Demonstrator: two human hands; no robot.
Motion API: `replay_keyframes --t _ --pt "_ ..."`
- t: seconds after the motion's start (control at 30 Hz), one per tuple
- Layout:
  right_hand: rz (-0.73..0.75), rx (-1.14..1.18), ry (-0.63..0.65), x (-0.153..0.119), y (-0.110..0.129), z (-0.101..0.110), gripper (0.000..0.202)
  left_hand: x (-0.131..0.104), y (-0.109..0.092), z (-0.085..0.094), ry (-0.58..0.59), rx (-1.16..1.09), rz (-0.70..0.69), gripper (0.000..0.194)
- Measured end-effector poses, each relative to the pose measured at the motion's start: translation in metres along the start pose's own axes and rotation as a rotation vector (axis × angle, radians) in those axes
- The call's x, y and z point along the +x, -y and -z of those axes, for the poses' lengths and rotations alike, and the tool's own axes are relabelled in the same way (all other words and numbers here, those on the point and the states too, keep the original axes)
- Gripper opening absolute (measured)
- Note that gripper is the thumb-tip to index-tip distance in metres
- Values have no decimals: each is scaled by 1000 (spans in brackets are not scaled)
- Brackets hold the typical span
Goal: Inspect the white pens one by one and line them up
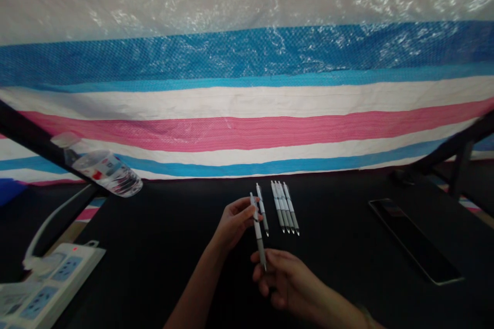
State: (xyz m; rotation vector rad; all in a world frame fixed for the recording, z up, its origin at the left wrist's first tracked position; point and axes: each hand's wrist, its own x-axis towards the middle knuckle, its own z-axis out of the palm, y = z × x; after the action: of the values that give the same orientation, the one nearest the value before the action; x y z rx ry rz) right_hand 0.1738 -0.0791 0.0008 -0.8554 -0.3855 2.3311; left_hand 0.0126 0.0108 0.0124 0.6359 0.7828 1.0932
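A white pen with a grey grip (257,231) is held between my two hands, its tip pointing down toward me. My left hand (234,222) pinches its white upper part, and the fingers of my right hand (283,276) close on the grey lower end. Just beyond the held pen, a similar pen (263,209) lies on the black table (162,257), close to my left fingertips. To the right of it, several matching pens (284,208) lie side by side, tips toward me.
A black phone (415,240) lies at the right. A clear plastic bottle (110,172) is tilted at the back left. The white power strip (50,282) with a plugged cable sits at the front left. A striped sheet (247,133) hangs behind the table.
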Motion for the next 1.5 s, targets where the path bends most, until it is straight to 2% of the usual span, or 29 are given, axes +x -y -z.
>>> replay_keyframes --t 0.2,0.33,0.67,1.03,1.17,1.3,1.5 --pt "9 -24 62 -4 4 -2 36 0 1 -1 7 27 12 39" --pt "-15 -13 43 -3 5 -1 42 -1 -1 -3 19 32 7 38" --pt "8 -32 80 -4 7 0 35 0 2 -1 22 34 3 38" --pt "-23 -45 101 -4 10 -1 43 0 0 -2 -5 42 -16 37" --pt "-11 -78 102 -2 6 4 38 -1 1 -3 -6 41 -15 37" --pt "0 -77 120 0 0 10 44 -1 3 -4 -7 32 -13 37" --pt "-53 -55 133 2 3 7 48 0 1 -3 -35 26 -22 38"
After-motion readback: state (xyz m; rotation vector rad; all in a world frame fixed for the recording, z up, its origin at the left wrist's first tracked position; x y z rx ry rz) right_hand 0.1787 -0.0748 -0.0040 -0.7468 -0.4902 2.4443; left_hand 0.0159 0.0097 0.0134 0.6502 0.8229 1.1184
